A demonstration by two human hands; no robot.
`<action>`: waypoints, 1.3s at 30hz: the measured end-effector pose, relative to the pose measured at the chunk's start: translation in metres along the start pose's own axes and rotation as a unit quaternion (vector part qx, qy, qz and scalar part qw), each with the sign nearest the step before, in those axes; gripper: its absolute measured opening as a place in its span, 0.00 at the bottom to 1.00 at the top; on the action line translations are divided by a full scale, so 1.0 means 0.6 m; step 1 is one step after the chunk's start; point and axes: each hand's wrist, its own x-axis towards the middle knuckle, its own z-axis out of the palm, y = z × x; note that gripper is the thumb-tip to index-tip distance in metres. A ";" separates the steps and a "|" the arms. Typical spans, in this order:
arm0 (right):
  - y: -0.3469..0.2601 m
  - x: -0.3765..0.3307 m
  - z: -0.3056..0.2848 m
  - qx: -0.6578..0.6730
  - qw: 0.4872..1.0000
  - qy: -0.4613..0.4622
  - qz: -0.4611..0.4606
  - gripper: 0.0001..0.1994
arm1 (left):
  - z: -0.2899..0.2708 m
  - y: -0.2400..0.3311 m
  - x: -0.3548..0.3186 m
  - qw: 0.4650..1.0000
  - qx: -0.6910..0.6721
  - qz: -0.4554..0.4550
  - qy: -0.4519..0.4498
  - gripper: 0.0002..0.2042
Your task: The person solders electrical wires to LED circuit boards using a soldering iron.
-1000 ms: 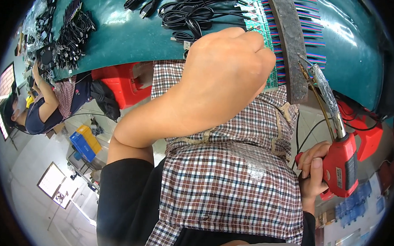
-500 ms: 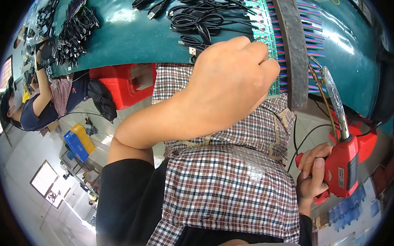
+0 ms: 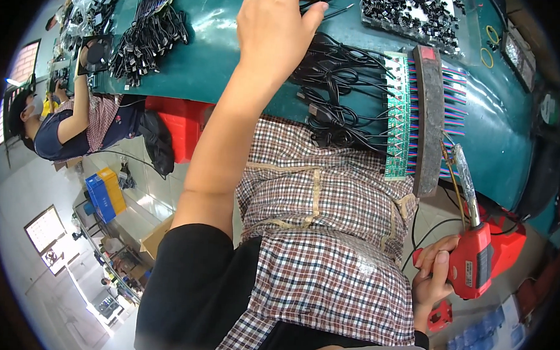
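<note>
My left hand (image 3: 276,27) reaches to the far side of the table, thumb and forefinger closing on a black cable (image 3: 338,12) with a bared tip. The top edge of the picture cuts off some fingers. In my right hand (image 3: 434,273) is a red soldering gun (image 3: 471,262), its foil-wrapped tube pointing up toward the table edge. A thin feed tube runs alongside it. A strip of green circuit boards (image 3: 398,117) lies near the table's front edge. Black cables (image 3: 333,78) meet its left side, and striped coloured wires (image 3: 455,98) stick out on the right beneath a dark bar (image 3: 430,118).
A tray of small black parts (image 3: 412,19) stands at the back. On the left lies a bundle of black cables (image 3: 150,44), with a co-worker (image 3: 59,127) seated beyond it. Red stools (image 3: 174,125) stand under the table. Yellow rings (image 3: 487,57) lie at the far right.
My left hand has left the circuit boards and stretched away to the far cables. My view has shifted, showing more of the table's back. My right hand still holds the soldering gun.
</note>
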 end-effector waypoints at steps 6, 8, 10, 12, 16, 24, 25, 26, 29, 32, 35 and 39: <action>-0.003 -0.001 0.006 -0.008 1.000 0.010 0.012 0.05 | 0.031 -0.043 0.003 0.988 -0.104 0.095 0.071 0.07; -0.004 0.002 0.007 -0.020 1.000 0.014 0.011 0.05 | 0.022 -0.031 0.004 0.998 -0.050 0.038 0.011 0.07; -0.003 0.001 0.007 -0.012 1.000 0.011 0.015 0.05 | 0.017 -0.022 0.005 0.998 -0.058 0.004 -0.006 0.07; -0.003 0.001 0.008 -0.006 1.000 0.009 0.019 0.05 | 0.025 -0.021 0.008 0.999 -0.046 0.025 0.009 0.07; -0.006 0.001 0.010 -0.017 1.000 0.013 0.013 0.05 | 0.037 -0.027 0.007 0.998 -0.008 0.055 0.019 0.08; -0.003 -0.006 0.008 -0.008 0.999 0.025 0.019 0.05 | 0.032 -0.026 0.001 0.999 -0.027 0.043 0.012 0.08; -0.002 -0.007 0.007 -0.011 1.000 0.021 0.015 0.05 | 0.030 -0.026 0.001 0.999 -0.009 0.049 0.007 0.08; -0.003 -0.007 0.008 -0.017 1.000 0.018 0.012 0.05 | 0.029 -0.025 0.002 0.999 0.006 0.053 0.002 0.08; -0.006 -0.009 0.009 -0.004 0.999 0.033 0.017 0.06 | 0.015 -0.020 0.003 0.997 -0.059 0.040 -0.010 0.06; 0.000 -0.005 0.002 -0.004 1.000 0.018 0.005 0.07 | -0.014 0.024 -0.001 0.994 -0.100 0.039 0.013 0.05; -0.004 -0.007 -0.002 -0.004 0.999 0.017 0.030 0.07 | -0.038 0.052 -0.007 0.992 -0.057 0.110 0.005 0.06; -0.006 -0.013 -0.009 -0.010 0.999 -0.001 0.042 0.07 | -0.048 0.085 -0.037 0.973 -0.054 0.221 -0.033 0.05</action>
